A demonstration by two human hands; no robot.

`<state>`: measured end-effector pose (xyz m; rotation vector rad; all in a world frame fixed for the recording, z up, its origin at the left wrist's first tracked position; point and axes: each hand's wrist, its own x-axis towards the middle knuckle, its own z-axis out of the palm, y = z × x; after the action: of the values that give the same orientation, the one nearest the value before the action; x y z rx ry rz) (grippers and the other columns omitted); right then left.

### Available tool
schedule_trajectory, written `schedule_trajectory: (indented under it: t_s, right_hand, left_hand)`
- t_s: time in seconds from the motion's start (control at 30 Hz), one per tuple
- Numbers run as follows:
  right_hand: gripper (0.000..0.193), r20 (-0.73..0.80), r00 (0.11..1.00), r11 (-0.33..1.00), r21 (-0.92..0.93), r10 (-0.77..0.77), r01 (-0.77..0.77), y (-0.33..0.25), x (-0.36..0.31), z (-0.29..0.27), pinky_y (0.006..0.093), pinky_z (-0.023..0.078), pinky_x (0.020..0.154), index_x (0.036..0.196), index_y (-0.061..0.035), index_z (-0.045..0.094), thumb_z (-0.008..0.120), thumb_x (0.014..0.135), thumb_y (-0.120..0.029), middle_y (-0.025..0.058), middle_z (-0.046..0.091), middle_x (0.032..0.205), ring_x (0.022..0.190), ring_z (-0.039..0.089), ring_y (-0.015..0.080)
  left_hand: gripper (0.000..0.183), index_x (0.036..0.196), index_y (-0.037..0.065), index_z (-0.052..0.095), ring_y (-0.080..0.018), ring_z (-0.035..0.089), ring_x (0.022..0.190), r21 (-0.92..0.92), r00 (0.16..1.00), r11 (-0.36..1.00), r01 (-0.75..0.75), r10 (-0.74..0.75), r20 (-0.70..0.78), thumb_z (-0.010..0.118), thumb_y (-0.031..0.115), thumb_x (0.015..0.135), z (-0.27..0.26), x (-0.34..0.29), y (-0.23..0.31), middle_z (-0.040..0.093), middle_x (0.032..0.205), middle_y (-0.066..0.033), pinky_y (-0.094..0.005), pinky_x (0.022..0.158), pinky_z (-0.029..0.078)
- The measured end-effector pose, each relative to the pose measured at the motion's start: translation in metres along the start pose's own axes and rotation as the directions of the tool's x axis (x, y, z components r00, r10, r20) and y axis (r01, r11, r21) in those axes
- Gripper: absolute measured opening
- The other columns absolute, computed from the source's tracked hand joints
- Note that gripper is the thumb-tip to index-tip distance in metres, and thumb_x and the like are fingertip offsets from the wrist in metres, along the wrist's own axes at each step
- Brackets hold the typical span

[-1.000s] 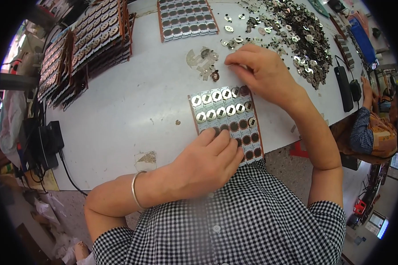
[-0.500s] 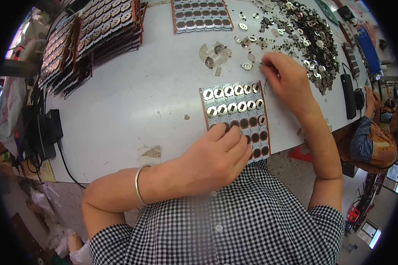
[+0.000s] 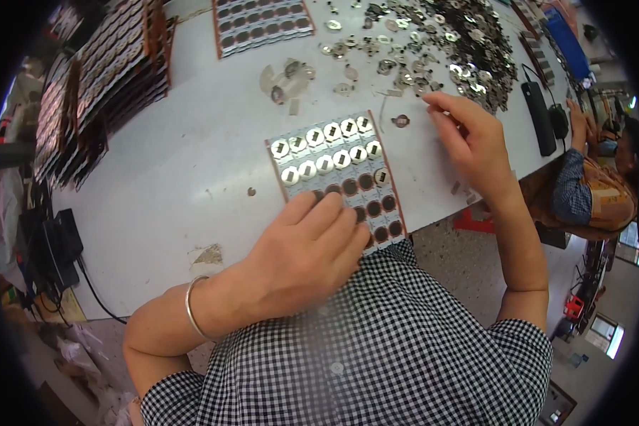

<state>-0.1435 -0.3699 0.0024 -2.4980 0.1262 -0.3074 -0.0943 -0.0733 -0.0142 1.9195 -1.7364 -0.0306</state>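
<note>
Circuit panel point(image 3: 342, 173) lies flat on the white table point(image 3: 192, 167), at the near edge, its near side against the checked shirt point(image 3: 397, 319). Bright metal discs point(image 3: 324, 164) fill the panel's two far rows and the right-end place of the third; other visible places show dark rounds point(image 3: 374, 209).

Left hand point(image 3: 298, 245): palm down on the panel, fingers bent, unclenched; anything under the fingers is hidden. Right hand point(image 3: 476, 142): right of the panel, over the table's near edge, fingers curved; cannot tell whether anything is pinched. Loose disc point(image 3: 401, 121) between this hand and the panel.

Heap of loose metal parts point(image 3: 476, 64): toward the table's far right. Stacked panels point(image 3: 113, 71): far-left corner. Second panel point(image 3: 263, 25): near the far edge.
</note>
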Motion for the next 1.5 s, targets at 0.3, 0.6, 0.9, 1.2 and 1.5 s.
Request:
schedule_trajectory:
  t_s: [0.3, 0.6, 0.9, 1.2, 1.5]
  right_hand:
    - [0.024, 0.130, 0.981, 0.988, -0.031, -0.147, 0.152, -0.005, 0.015, 0.008, 0.0268, 0.051, 0.072, 0.118, -0.0037, 0.072, 0.068, 0.094, -0.003, 0.0060, 0.071, 0.097, 0.080, 0.062, 0.0130]
    - [0.021, 0.229, 0.973, 0.968, 0.239, 0.017, -0.073, -0.024, 0.010, 0.009, 0.0220, 0.049, 0.070, 0.115, -0.0021, 0.071, 0.069, 0.094, -0.001, 0.0007, 0.069, 0.095, 0.080, 0.061, 0.0072]
    - [0.017, 0.314, 0.934, 0.827, 0.470, 0.168, -0.307, -0.038, 0.004, 0.026, 0.0163, 0.048, 0.074, 0.111, -0.0010, 0.066, 0.070, 0.095, -0.001, -0.0031, 0.068, 0.097, 0.085, 0.061, 0.0008]
    - [0.014, 0.373, 0.905, 0.832, 0.419, 0.206, -0.362, -0.049, 0.001, 0.023, 0.0160, 0.048, 0.073, 0.107, 0.0000, 0.066, 0.071, 0.094, 0.000, -0.0033, 0.067, 0.095, 0.082, 0.059, 0.0005]
    - [0.012, 0.404, 0.884, 0.815, 0.413, 0.235, -0.406, -0.058, -0.012, 0.032, 0.0158, 0.045, 0.068, 0.104, 0.0003, 0.067, 0.070, 0.093, 0.002, -0.0056, 0.065, 0.088, 0.077, 0.056, -0.0011]
  left_hand:
    - [0.053, 0.117, 0.001, 0.068, -0.0368, 0.057, 0.125, -0.028, 0.998, 0.998, 0.063, -0.063, -0.001, 0.083, 0.023, 0.070, -0.003, 0.003, 0.000, 0.062, 0.125, -0.0163, -0.0556, 0.107, 0.041]
    - [0.055, 0.114, 0.001, 0.070, -0.0363, 0.057, 0.130, 0.028, 0.996, 0.996, 0.086, -0.086, -0.002, 0.085, 0.027, 0.068, 0.003, -0.003, 0.001, 0.063, 0.125, -0.0152, -0.0614, 0.113, 0.039]
    - [0.055, 0.113, -0.001, 0.071, -0.0359, 0.057, 0.131, 0.034, 0.997, 0.996, 0.077, -0.076, -0.023, 0.085, 0.026, 0.067, 0.007, -0.003, 0.001, 0.064, 0.125, -0.0154, -0.0574, 0.114, 0.042]
    - [0.051, 0.112, -0.005, 0.071, -0.0380, 0.060, 0.128, 0.049, 0.997, 0.997, 0.060, -0.057, -0.060, 0.082, 0.022, 0.071, 0.013, -0.006, 0.005, 0.065, 0.124, -0.0195, -0.0507, 0.110, 0.048]
    - [0.048, 0.109, -0.006, 0.072, -0.0377, 0.061, 0.125, 0.077, 0.997, 0.996, 0.036, -0.030, -0.077, 0.081, 0.020, 0.070, 0.014, -0.004, 0.007, 0.067, 0.120, -0.0198, -0.0495, 0.107, 0.051]
